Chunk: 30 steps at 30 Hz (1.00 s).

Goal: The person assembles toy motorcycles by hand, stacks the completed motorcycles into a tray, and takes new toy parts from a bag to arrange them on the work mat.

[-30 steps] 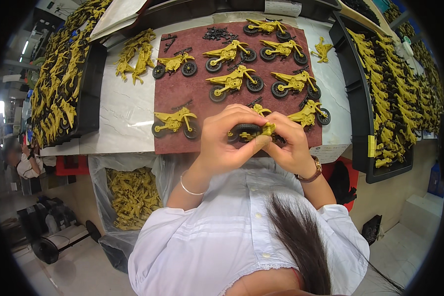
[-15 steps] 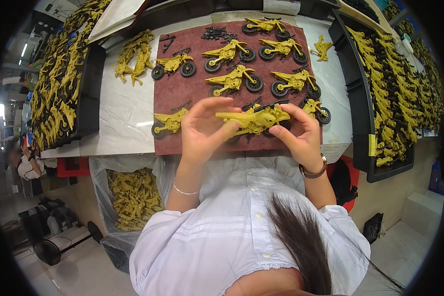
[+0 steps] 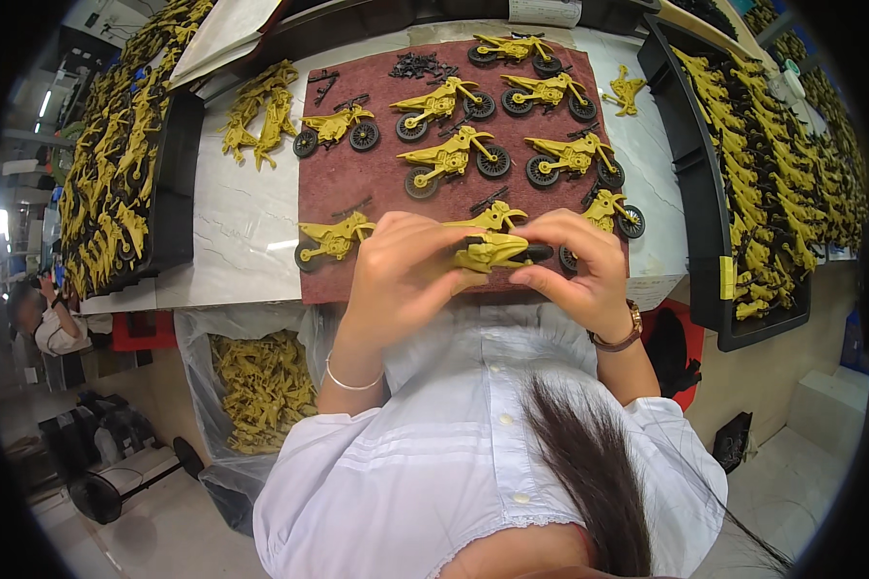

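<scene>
Left hand (image 3: 401,270) and right hand (image 3: 579,265) both clamped on one yellow plastic toy motorbike (image 3: 492,253), thumbs on the near side, fingers over the far side; it sits between them, raised over the near edge of the dark red cloth mat (image 3: 386,87). Left fingertips partly hidden, exact contact can't be told. Dark parts show beside its body; can't tell if all belong to it.

Progress, judged from layout: partway. Yellow toy motorbikes with black spoked wheels (image 3: 448,157) lie spread over the mat, so wheels look done on those; thin black bars lie at or right beside several, can't tell if fixed on. Apparently left: pile of small black plastic parts (image 3: 422,66) at the mat's far edge, and wheel-less-looking yellow plastic bodies (image 3: 261,111) on the white marbled table (image 3: 246,207). Black plastic tray on the right (image 3: 676,125) and black plastic tray on the left (image 3: 176,193) hold many more yellow-and-black pieces, finish level unclear
</scene>
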Each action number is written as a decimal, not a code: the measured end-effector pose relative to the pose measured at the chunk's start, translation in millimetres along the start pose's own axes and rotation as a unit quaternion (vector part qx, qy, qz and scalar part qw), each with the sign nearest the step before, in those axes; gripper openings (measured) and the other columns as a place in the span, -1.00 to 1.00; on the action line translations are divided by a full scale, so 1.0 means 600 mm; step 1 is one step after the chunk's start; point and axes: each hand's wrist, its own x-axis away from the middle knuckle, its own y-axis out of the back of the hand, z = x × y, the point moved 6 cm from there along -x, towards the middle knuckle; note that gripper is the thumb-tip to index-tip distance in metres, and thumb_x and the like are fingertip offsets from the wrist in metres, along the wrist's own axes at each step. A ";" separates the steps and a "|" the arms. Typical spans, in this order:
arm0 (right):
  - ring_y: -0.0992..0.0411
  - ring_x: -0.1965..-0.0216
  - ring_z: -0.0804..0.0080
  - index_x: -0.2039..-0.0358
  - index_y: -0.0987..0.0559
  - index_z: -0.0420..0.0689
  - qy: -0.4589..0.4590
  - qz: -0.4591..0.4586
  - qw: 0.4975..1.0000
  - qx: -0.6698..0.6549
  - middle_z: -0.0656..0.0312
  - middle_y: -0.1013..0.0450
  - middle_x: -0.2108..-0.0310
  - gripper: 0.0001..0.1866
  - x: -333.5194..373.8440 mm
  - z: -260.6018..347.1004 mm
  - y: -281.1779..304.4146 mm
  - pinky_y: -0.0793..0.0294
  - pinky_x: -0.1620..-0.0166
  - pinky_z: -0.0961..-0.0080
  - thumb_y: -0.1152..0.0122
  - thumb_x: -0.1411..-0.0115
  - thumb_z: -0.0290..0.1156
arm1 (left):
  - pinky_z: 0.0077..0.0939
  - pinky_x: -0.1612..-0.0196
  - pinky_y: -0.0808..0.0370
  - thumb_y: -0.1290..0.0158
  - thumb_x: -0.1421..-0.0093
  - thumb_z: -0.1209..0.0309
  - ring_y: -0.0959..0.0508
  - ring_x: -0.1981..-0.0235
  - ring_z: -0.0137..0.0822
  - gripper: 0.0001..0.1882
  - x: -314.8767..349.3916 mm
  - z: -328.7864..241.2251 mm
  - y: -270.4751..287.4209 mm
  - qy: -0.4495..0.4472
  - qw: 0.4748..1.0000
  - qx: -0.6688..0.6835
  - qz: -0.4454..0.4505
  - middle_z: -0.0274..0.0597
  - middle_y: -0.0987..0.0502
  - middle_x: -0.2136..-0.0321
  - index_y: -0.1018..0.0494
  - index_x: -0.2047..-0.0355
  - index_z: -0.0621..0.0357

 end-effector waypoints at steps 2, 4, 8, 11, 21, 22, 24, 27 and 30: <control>-0.44 0.41 0.39 0.29 -0.57 -0.26 0.020 0.018 0.999 0.026 0.15 -0.49 0.39 -0.69 0.004 -0.004 -0.007 -0.41 0.40 0.56 -0.39 0.09 -0.49 | -0.40 0.20 -0.36 -0.28 0.21 0.48 -0.56 0.38 -0.21 -0.61 0.002 0.002 -0.003 -0.013 1.000 0.006 -0.012 -0.15 -0.61 0.37 -0.57 0.26 0.18; -0.44 0.41 0.39 0.30 -0.57 -0.27 0.016 0.011 0.999 0.039 0.14 -0.48 0.40 -0.71 0.002 0.004 -0.009 -0.41 0.40 0.55 -0.38 0.08 -0.49 | -0.40 0.20 -0.37 -0.28 0.22 0.49 -0.56 0.40 -0.20 -0.60 0.008 0.008 -0.004 0.002 0.999 0.025 -0.038 -0.15 -0.61 0.39 -0.56 0.27 0.21; -0.45 0.41 0.34 0.32 -0.56 -0.27 0.001 -0.016 0.998 0.055 0.15 -0.47 0.42 -0.75 -0.007 0.004 -0.015 -0.41 0.37 0.54 -0.36 0.04 -0.49 | -0.40 0.27 -0.40 -0.28 0.19 0.49 -0.57 0.39 -0.22 -0.63 0.009 0.028 -0.003 0.011 0.999 0.021 -0.037 -0.07 -0.61 0.40 -0.56 0.28 0.24; -0.45 0.37 0.34 0.28 -0.55 -0.27 0.000 -0.008 0.999 0.045 0.13 -0.47 0.37 -0.73 -0.019 -0.002 -0.017 -0.42 0.31 0.54 -0.35 0.00 -0.45 | -0.48 0.27 -0.46 -0.26 0.09 0.53 -0.58 0.35 -0.31 -0.65 0.010 0.049 -0.003 0.118 0.992 0.042 -0.013 -0.05 -0.61 0.33 -0.53 0.23 0.32; -0.32 -0.04 0.03 -0.13 -0.36 -0.12 0.030 -0.115 0.893 0.434 -0.04 -0.35 -0.03 -0.44 -0.128 -0.248 0.218 -0.26 -0.09 0.16 -0.14 -0.18 -0.12 | -0.47 0.06 -0.48 0.00 -0.26 0.48 -0.54 0.14 -0.33 -0.63 0.016 0.098 0.005 0.175 0.719 0.671 -0.044 -0.10 -0.51 0.12 -0.30 -0.06 0.32; -0.30 -0.08 -0.04 -0.14 -0.34 -0.12 -0.032 -0.078 0.869 0.487 -0.09 -0.31 -0.07 -0.43 -0.128 -0.289 0.234 -0.25 -0.12 0.15 -0.13 -0.19 -0.11 | -0.44 0.05 -0.47 0.01 -0.26 0.49 -0.54 0.13 -0.31 -0.63 0.018 0.097 0.002 0.168 0.709 0.684 -0.038 -0.09 -0.51 0.12 -0.30 -0.06 0.31; -0.31 -0.08 -0.07 -0.08 -0.39 -0.18 -0.123 -0.042 0.813 0.568 -0.12 -0.33 -0.06 -0.50 -0.123 -0.320 0.231 -0.29 -0.10 0.18 -0.13 -0.18 -0.21 | -0.43 0.04 -0.47 -0.02 -0.24 0.50 -0.54 0.12 -0.31 -0.62 0.025 0.095 0.001 0.164 0.687 0.707 -0.024 -0.09 -0.51 0.11 -0.30 -0.06 0.29; -0.37 0.01 -0.03 0.04 -0.46 -0.22 -0.121 -0.023 0.864 0.487 -0.08 -0.41 0.05 -0.60 -0.122 -0.300 0.229 -0.35 -0.03 0.23 -0.16 -0.14 -0.31 | -0.40 0.16 -0.55 -0.09 -0.20 0.43 -0.57 0.21 -0.18 -0.55 0.039 0.109 0.005 0.142 0.730 0.665 -0.067 -0.02 -0.50 0.21 -0.27 -0.06 0.35; -0.43 0.20 -0.08 0.26 -0.50 -0.27 -0.098 -0.043 0.863 0.494 -0.07 -0.45 0.24 -0.74 -0.115 -0.266 0.223 -0.42 0.15 0.16 -0.21 -0.07 -0.39 | -0.43 0.17 -0.55 -0.15 -0.14 0.47 -0.58 0.24 -0.21 -0.53 0.040 0.100 0.015 0.140 0.749 0.642 -0.089 -0.04 -0.52 0.24 -0.30 -0.03 0.37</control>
